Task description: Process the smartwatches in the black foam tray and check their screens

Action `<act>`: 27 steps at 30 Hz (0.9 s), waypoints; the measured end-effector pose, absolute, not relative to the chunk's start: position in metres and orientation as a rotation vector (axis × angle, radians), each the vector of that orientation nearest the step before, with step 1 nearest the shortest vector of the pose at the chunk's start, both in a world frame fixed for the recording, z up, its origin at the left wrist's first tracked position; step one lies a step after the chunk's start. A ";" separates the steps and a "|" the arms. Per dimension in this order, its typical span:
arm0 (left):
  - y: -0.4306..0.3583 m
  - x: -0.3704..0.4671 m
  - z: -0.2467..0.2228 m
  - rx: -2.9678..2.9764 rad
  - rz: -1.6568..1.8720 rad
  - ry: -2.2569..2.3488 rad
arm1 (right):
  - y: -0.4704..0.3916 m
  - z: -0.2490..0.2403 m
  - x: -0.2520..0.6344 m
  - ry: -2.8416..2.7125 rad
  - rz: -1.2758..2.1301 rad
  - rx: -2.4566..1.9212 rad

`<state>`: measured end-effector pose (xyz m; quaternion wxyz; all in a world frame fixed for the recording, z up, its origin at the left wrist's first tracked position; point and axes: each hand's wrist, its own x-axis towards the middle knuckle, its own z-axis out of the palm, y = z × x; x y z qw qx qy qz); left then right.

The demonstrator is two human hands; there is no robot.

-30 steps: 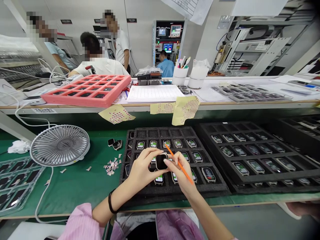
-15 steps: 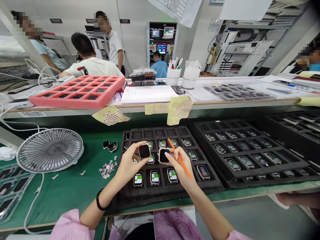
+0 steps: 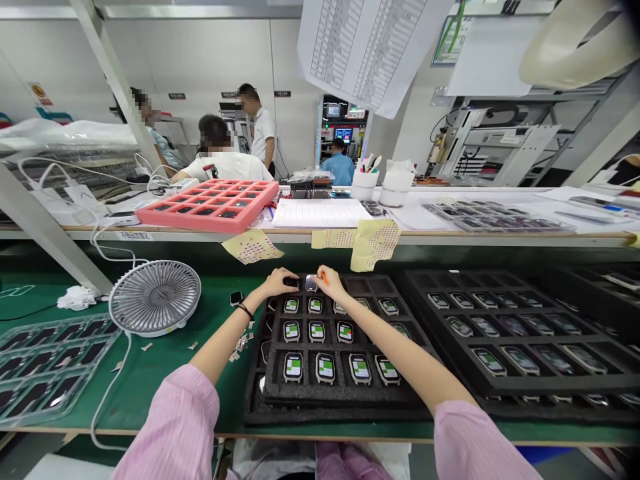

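Watches (image 3: 293,367) fill most of the black tray (image 3: 340,399) before the person, and each hand has one more at its far row. Farthest left on the green bench (image 3: 165,393) lies a clear tray (image 3: 89,380) of dark screens, with a crumpled tissue (image 3: 77,297) behind it. Next comes a grey fan (image 3: 155,297), with the pink tray (image 3: 200,223) above and behind it on the shelf (image 3: 295,238). A loose watch (image 3: 236,299) lies between fan and black tray, and small scraps (image 3: 240,343) are strewn near the tray's left edge.

The left hand (image 3: 279,283) is partly curled, thumb and fingers around the edges of a dark watch (image 3: 291,282) at the far row's first compartment; whether it touches the bottom, I cannot tell. Just beside, the right hand (image 3: 330,283) is closed in a pinch on a shiny watch (image 3: 311,284) at the second compartment, with an orange stick (image 3: 324,275) tucked in its grip. Nearer rows show lit green-and-white faces; the right forearm hides some compartments.

Above, yellow sheets (image 3: 376,245) hang from the shelf, which bears a pen cup (image 3: 365,183). Right of the black tray is a second foam tray (image 3: 505,387), also holding watches.
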<state>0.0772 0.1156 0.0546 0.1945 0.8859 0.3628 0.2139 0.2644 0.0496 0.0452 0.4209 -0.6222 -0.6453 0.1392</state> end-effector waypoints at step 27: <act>0.067 0.063 0.052 2.354 0.063 1.027 | 0.007 0.045 0.255 -2.046 0.494 -1.871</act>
